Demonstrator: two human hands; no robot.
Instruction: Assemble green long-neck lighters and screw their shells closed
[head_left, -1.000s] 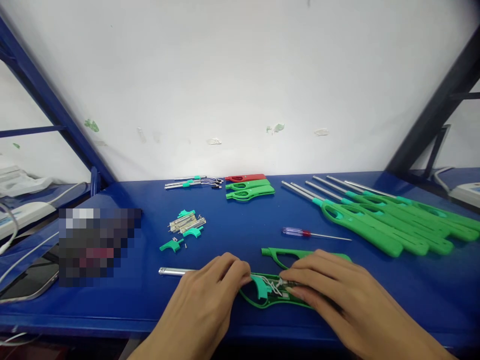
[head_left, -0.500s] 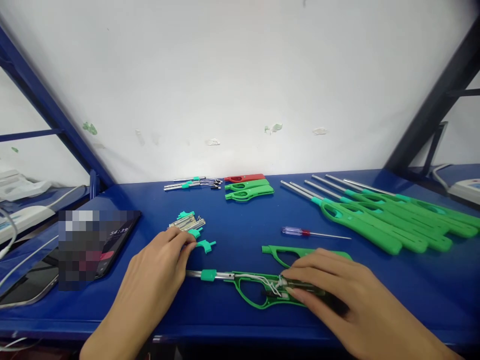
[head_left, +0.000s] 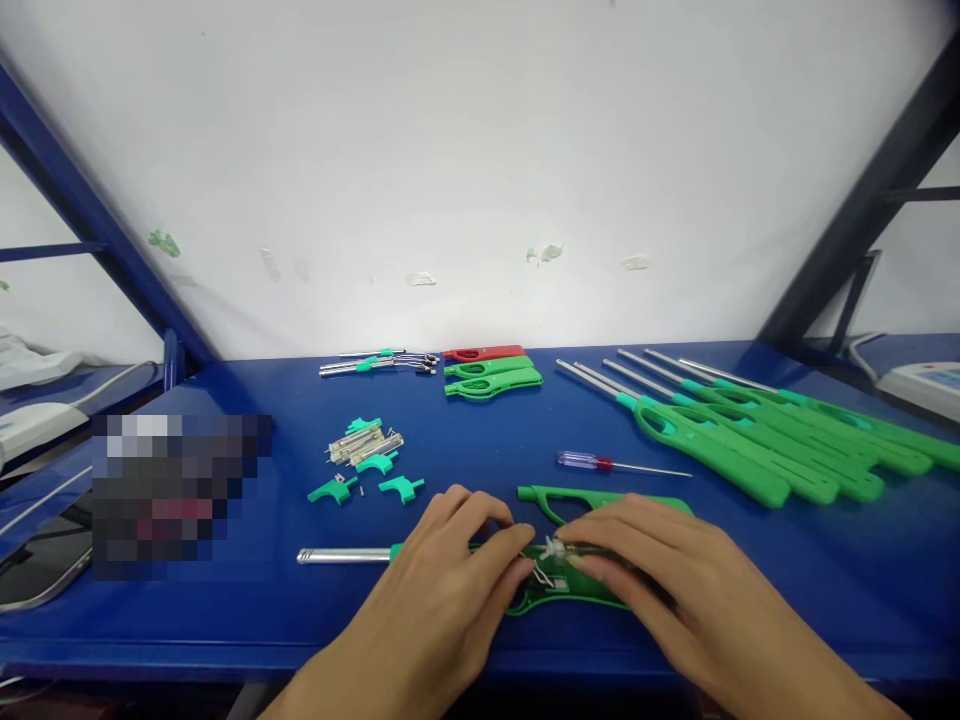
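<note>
One green lighter shell (head_left: 577, 592) lying open near the bench's (head_left: 465, 430) front edge | right hand (head_left: 675, 560): thumb and fingers gripping the tank (head_left: 579, 549) near its nozzle (head_left: 553, 549) | left hand (head_left: 442, 570): fingers curled over the wires (head_left: 541, 574), grip hidden, cannot tell | handling: best steady the tank and settle the wires inside, clear of the rim

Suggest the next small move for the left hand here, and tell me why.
I would probably have the left hand press the pale wires down into the open green shell. They look bent and loose there, close to its fingertips, and could get pinched; meanwhile the right hand holds the white-tipped part at the shell.
</note>
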